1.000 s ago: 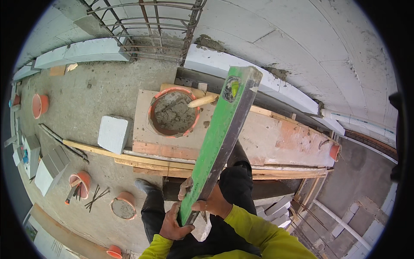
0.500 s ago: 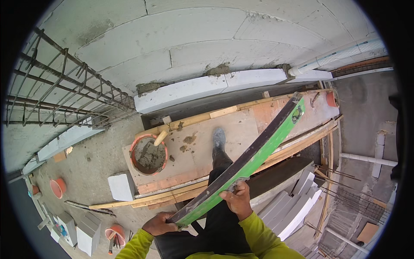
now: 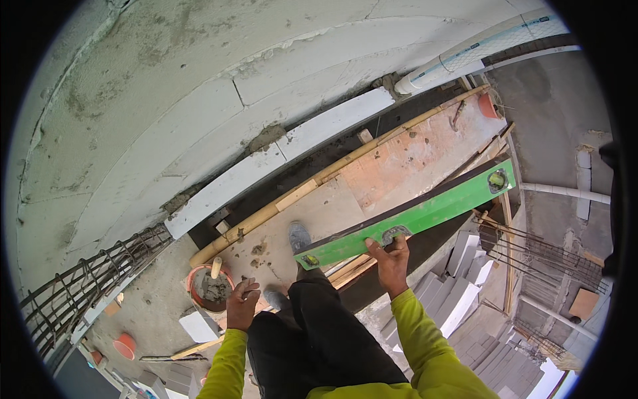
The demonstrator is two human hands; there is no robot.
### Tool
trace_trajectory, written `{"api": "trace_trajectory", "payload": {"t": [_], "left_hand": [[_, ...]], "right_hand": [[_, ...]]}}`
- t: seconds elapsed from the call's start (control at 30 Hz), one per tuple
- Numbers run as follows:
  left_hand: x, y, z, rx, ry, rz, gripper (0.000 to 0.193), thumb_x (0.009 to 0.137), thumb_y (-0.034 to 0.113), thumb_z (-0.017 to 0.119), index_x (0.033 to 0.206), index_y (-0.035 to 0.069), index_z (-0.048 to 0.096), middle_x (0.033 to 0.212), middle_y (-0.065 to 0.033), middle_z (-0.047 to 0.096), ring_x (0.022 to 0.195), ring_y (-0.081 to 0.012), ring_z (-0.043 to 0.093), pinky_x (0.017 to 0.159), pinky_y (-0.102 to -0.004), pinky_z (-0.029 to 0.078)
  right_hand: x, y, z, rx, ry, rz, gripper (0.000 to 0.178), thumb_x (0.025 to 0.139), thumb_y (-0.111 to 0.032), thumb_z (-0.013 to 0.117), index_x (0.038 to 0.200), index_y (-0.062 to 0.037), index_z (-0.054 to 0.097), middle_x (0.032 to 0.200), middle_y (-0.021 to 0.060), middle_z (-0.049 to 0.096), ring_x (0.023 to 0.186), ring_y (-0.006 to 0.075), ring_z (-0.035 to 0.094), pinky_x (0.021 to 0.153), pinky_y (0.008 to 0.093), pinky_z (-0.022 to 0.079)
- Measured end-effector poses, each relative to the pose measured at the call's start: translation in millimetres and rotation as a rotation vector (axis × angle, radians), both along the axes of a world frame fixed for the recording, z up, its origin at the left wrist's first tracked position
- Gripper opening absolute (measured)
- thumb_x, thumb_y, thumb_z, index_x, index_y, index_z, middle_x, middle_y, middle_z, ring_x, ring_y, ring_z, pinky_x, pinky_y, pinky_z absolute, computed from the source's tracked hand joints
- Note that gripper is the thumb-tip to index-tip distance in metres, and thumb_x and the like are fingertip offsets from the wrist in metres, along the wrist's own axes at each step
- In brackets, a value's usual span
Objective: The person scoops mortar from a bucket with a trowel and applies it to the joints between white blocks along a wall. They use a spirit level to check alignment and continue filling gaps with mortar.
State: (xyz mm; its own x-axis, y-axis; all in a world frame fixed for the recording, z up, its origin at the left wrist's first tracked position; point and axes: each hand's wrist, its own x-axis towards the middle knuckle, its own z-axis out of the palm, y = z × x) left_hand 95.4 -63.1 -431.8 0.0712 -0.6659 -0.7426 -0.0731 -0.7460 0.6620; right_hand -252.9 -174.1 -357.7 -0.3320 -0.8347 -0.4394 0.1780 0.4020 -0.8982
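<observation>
A long green spirit level with a dark edge stretches over the plank platform to the right. My right hand grips it near the middle, at the hand hole, with the thumb on its face. Apart from the level's near end, my left hand hovers beside my knee, fingers loosely bent and apart, nothing seen in it. Just beyond that hand stands a round bucket of grey mortar, a tool with a light wooden handle sticking out of it.
White blocks with mortar joints form the wall, a lower block ledge along it. Rebar cage stands at left. Wooden poles edge the platform. A hammer, an orange bucket and stacked blocks lie rightward.
My left hand has let go of the level's near end and moved away from it. The level has swung flatter, its green face turned upward, in my right hand. The view has turned.
</observation>
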Motion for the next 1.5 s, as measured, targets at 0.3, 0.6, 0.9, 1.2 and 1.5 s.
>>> {"api": "trace_trajectory", "payload": {"t": [0.3,0.6,0.9,1.2,1.5], "left_hand": [[46,-27,-16,-0.111,-0.110,-0.134,0.032,0.087,0.012,0.064,0.113,-0.005,0.067,0.095,-0.0114,0.073,0.085,-0.0161,0.066,0.078,-0.0307,0.052],[92,-28,-68,-0.146,-0.226,-0.228,0.034,0.091,0.011,0.060,0.122,-0.004,0.064,0.107,-0.0111,0.071,0.092,-0.0166,0.067,0.076,-0.0285,0.055],[31,-131,-180,-0.274,-0.139,-0.017,0.027,0.097,0.008,0.055,0.120,-0.004,0.064,0.108,-0.0076,0.070,0.090,-0.0126,0.065,0.077,-0.0264,0.054],[-48,-280,-241,-0.714,-0.054,-0.167,0.024,0.097,0.001,0.049,0.114,-0.006,0.065,0.103,-0.0116,0.065,0.099,-0.0176,0.066,0.084,-0.0322,0.058],[-43,-287,-247,-0.831,-0.147,-0.261,0.025,0.093,-0.002,0.049,0.111,-0.006,0.066,0.098,-0.0125,0.065,0.093,-0.0183,0.067,0.081,-0.0326,0.058]], "right_hand": [[-75,-38,-7,-0.184,0.207,-0.161,0.019,0.085,0.001,0.074,0.098,-0.0013,0.061,0.094,0.0024,0.066,0.084,0.0113,0.060,0.076,0.0258,0.050],[-107,-76,-67,-0.146,0.260,-0.237,0.024,0.084,0.002,0.074,0.104,0.0013,0.061,0.099,0.0064,0.066,0.088,0.0147,0.064,0.075,0.0281,0.057],[-164,-194,-292,-0.369,0.351,-0.239,0.028,0.085,0.006,0.069,0.111,0.0012,0.059,0.099,0.0062,0.066,0.086,0.0161,0.062,0.075,0.0278,0.052],[-191,-299,-448,-0.434,0.754,-0.105,0.035,0.081,0.001,0.071,0.114,0.0006,0.060,0.101,0.0120,0.069,0.091,0.0197,0.065,0.084,0.0322,0.050],[-178,-336,-498,-0.460,0.736,-0.137,0.039,0.082,0.004,0.069,0.120,0.0020,0.059,0.105,0.0139,0.070,0.093,0.0233,0.067,0.084,0.0330,0.051]]}}
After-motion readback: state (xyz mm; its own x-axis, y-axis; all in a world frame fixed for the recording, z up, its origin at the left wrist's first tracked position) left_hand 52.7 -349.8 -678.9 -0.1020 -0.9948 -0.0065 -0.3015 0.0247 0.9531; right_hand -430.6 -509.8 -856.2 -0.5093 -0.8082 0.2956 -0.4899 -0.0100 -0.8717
